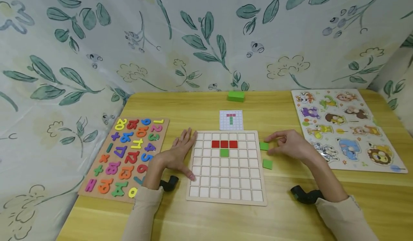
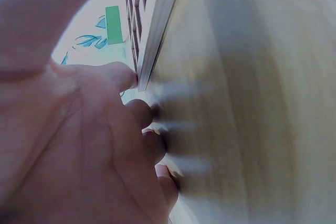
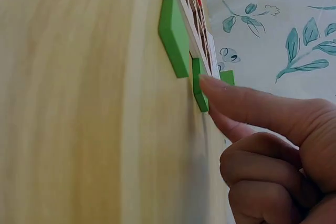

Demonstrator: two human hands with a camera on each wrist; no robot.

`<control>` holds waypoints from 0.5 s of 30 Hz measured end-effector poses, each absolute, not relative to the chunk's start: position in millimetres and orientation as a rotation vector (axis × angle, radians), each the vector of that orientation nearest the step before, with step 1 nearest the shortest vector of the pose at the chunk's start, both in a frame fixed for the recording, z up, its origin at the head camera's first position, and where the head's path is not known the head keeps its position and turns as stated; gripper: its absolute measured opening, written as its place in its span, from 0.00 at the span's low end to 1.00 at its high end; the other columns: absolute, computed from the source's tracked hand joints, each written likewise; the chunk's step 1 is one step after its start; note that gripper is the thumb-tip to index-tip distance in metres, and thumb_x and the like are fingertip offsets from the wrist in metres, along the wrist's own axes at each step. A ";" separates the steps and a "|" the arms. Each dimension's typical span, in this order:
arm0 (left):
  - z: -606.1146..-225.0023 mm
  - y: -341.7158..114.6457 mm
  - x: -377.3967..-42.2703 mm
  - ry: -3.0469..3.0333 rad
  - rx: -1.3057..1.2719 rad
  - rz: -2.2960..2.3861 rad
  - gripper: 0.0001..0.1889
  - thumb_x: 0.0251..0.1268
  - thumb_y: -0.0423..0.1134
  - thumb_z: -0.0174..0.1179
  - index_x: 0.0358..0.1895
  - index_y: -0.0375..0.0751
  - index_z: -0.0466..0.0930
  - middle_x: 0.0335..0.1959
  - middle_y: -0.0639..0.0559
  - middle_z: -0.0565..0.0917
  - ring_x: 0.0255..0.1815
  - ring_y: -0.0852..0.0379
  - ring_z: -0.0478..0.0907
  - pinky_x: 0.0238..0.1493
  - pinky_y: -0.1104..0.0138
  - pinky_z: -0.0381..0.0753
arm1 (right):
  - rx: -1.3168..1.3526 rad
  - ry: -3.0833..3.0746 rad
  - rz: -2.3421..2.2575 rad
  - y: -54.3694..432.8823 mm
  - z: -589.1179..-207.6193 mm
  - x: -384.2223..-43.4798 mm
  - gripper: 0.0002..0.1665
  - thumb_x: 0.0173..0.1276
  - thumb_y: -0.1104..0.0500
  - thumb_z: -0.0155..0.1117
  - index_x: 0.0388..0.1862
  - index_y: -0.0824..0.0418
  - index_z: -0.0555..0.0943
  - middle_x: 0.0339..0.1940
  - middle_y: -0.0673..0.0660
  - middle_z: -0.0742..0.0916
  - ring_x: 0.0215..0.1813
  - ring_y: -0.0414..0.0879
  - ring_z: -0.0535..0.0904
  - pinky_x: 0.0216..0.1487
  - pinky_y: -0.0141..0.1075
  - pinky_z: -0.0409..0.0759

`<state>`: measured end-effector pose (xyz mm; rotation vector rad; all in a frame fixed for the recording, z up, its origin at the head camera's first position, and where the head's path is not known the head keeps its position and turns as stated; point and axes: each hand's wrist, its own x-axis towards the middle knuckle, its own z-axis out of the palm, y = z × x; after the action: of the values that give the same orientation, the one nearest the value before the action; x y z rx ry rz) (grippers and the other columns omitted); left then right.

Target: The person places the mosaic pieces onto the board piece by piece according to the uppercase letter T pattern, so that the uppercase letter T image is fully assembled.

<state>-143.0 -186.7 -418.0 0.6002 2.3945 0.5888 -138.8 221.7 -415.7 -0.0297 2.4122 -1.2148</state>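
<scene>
A wooden grid board (image 1: 227,202) lies in the middle of the table, with three red tiles (image 1: 224,144) in a row and one green tile (image 1: 224,152) under the middle one. Along the board's left edge rests my left hand (image 1: 175,157), fingers spread, thumb and index finger at the frame. Right of the board, my right hand (image 1: 292,147) pinches a loose green square tile (image 1: 264,146) between thumb and index finger, the other fingers curled in. Just below it on the table lies another green tile (image 3: 174,38).
A small pattern card (image 1: 231,120) sits behind the board, showing a red and green T. Farther back is a green block (image 1: 236,96) by the curtain. A number puzzle (image 1: 129,155) lies at left, an animal puzzle (image 1: 332,131) at right.
</scene>
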 end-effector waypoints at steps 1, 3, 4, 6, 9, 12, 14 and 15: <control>-417.7 -186.3 -143.1 2.395 0.600 0.590 0.81 0.41 0.55 0.85 0.84 0.44 0.22 0.83 0.41 0.17 0.84 0.42 0.13 0.85 0.42 0.25 | -0.028 2.406 -1.218 221.1 -416.4 -138.8 0.28 0.59 0.59 0.79 0.58 0.66 0.84 0.17 0.45 0.66 0.21 0.39 0.60 0.25 0.32 0.61; -417.6 -185.9 -143.1 2.397 0.600 0.590 0.81 0.41 0.55 0.85 0.84 0.44 0.23 0.84 0.41 0.18 0.85 0.42 0.14 0.85 0.42 0.26 | -0.026 2.398 -1.225 219.9 -417.7 -138.7 0.27 0.59 0.60 0.79 0.57 0.67 0.83 0.16 0.45 0.67 0.21 0.39 0.61 0.25 0.32 0.61; -417.5 -185.8 -143.1 2.397 0.599 0.590 0.81 0.41 0.55 0.85 0.84 0.44 0.23 0.84 0.41 0.18 0.85 0.42 0.14 0.85 0.42 0.26 | -0.026 2.394 -1.230 219.3 -418.4 -138.7 0.27 0.59 0.60 0.79 0.57 0.67 0.83 0.16 0.45 0.67 0.21 0.39 0.61 0.24 0.32 0.62; -417.5 -185.7 -143.0 2.398 0.598 0.589 0.81 0.41 0.55 0.85 0.84 0.44 0.23 0.84 0.41 0.18 0.85 0.42 0.14 0.85 0.42 0.26 | -0.032 2.391 -1.236 218.5 -418.9 -138.5 0.26 0.60 0.61 0.78 0.56 0.68 0.83 0.17 0.45 0.67 0.21 0.39 0.61 0.24 0.32 0.62; -417.1 -185.7 -142.8 2.400 0.598 0.587 0.81 0.41 0.55 0.85 0.84 0.44 0.23 0.84 0.41 0.18 0.85 0.42 0.14 0.85 0.42 0.26 | -0.031 2.396 -1.228 218.7 -419.1 -138.5 0.25 0.61 0.61 0.78 0.56 0.67 0.83 0.18 0.45 0.67 0.22 0.39 0.61 0.24 0.32 0.62; -416.6 -185.6 -142.6 2.400 0.599 0.587 0.81 0.41 0.55 0.85 0.84 0.45 0.23 0.84 0.42 0.18 0.85 0.42 0.14 0.85 0.42 0.26 | -0.025 2.402 -1.215 220.3 -418.7 -138.7 0.25 0.62 0.61 0.77 0.56 0.67 0.83 0.18 0.46 0.68 0.21 0.39 0.62 0.24 0.32 0.62; -416.5 -185.6 -142.5 2.399 0.599 0.587 0.81 0.41 0.55 0.85 0.84 0.45 0.23 0.84 0.41 0.18 0.85 0.42 0.14 0.85 0.42 0.26 | -0.026 2.401 -1.216 221.7 -418.3 -138.8 0.25 0.62 0.61 0.77 0.57 0.68 0.82 0.18 0.46 0.67 0.21 0.39 0.61 0.24 0.32 0.62; -416.5 -185.6 -142.5 2.400 0.598 0.587 0.81 0.41 0.55 0.85 0.84 0.45 0.23 0.84 0.42 0.18 0.85 0.42 0.14 0.85 0.42 0.26 | -0.027 2.401 -1.216 222.1 -418.0 -138.7 0.25 0.62 0.61 0.77 0.57 0.68 0.82 0.17 0.46 0.67 0.21 0.39 0.61 0.24 0.32 0.62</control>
<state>-142.5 -185.6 -416.5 0.5977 2.3997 0.5872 -138.7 222.1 -418.0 -0.0273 2.4006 -1.2160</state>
